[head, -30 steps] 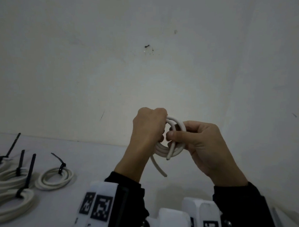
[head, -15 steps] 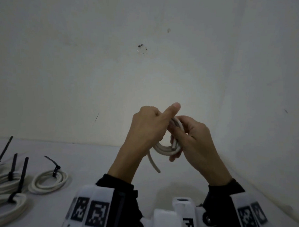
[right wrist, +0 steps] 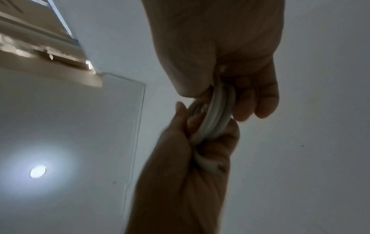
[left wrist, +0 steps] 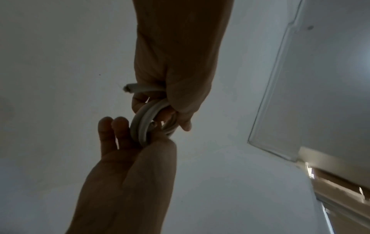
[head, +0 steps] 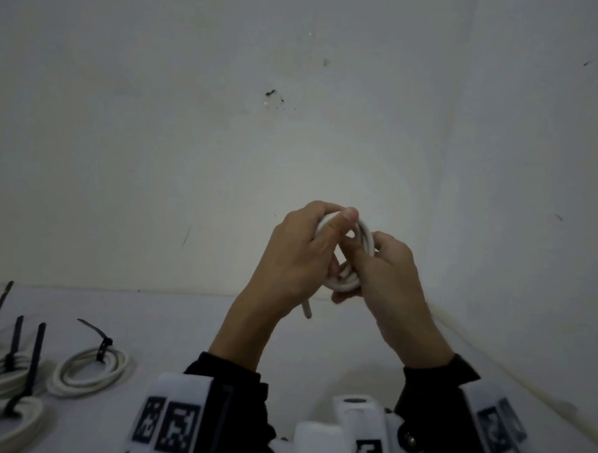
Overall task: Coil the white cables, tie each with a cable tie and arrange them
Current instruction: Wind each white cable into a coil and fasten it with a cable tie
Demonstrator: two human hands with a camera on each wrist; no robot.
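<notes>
Cable end drawn shorter, tied coils lying leftward

The left hand hides part of the white cable coil; leftmost tied coils are cut off.

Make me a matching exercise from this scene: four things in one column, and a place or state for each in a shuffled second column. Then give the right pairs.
Things:
1. cable coil in hand
2. free cable end
3. tied coil
4. wall mark

Places or states:
A. lies on the table, bound with a black tie
B. high on the wall, above the hands
C. held up between the left hand and right hand
D. pokes down below the left hand

Pairs: 1-C, 2-D, 3-A, 4-B
</notes>
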